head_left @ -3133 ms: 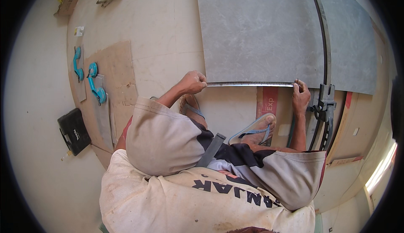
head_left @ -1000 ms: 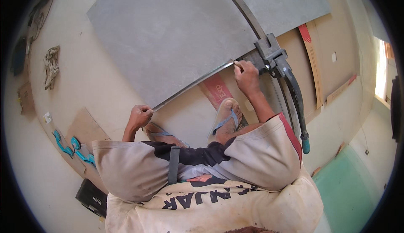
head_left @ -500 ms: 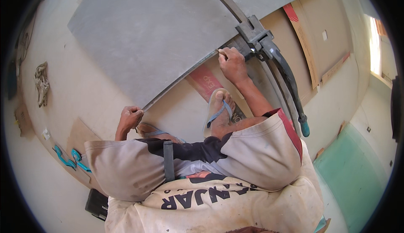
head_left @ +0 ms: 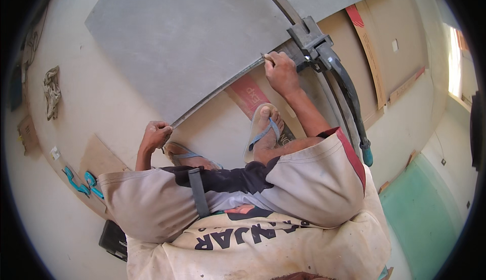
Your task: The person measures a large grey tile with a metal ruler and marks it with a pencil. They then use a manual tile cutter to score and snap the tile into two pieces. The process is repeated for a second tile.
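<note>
A large grey tile (head_left: 192, 37) lies under the rail of a manual tile cutter (head_left: 310, 39), whose curved lever ends in a teal grip. My right hand (head_left: 283, 72) is closed at the tile's near edge beside the cutter's carriage. A small, thin, pencil-like stick (head_left: 262, 56) pokes from its fingertips. My left hand (head_left: 156, 135) is closed at the tile's near left corner, fingers pinched together; what they grip is hidden. A thin dark strip (head_left: 217, 93) runs along the edge between both hands; whether it is a separate piece or the tile's side, I cannot tell.
My sandalled feet (head_left: 264, 128) stand below the tile edge, near a red printed cardboard strip (head_left: 246, 93). Cardboard (head_left: 395, 32) lies at right, green glass sheets (head_left: 425, 214) at lower right. Teal suction-cup handles (head_left: 91, 181), a rag (head_left: 51, 92) and a black case (head_left: 113, 239) are at left.
The view has shifted slightly. My right hand has tilted a little, and the tip of the stick shows more clearly. My left hand stays at the corner.
</note>
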`<state>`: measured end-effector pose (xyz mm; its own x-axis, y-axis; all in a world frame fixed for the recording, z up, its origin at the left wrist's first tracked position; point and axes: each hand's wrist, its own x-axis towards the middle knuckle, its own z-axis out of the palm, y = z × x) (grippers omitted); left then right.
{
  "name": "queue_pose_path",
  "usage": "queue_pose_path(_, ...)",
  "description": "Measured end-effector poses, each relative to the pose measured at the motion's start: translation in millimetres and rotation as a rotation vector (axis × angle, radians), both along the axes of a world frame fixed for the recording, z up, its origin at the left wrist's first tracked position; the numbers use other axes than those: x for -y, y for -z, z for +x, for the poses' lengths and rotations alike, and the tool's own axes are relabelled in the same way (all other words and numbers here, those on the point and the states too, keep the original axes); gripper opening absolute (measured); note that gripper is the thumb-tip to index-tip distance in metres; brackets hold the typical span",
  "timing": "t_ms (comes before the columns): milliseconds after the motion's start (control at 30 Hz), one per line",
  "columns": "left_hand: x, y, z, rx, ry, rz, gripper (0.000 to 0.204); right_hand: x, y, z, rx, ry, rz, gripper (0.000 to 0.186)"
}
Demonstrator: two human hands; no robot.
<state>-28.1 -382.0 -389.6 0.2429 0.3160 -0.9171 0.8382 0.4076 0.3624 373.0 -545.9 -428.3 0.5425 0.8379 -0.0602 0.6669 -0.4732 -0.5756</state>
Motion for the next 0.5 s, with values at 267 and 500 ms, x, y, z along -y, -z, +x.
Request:
queue_pose_path(267, 3, 14, -12, 0.063, -0.025, 0.001, 0.018, 14, -5, -3, -0.023, 0.031, -0.037, 0.012)
queue_pose_path(500, 1, 8, -7, 0.024, 0.021, 0.054, 0.019, 14, 1, 0, -0.090, 0.050, 0.042, 0.012)
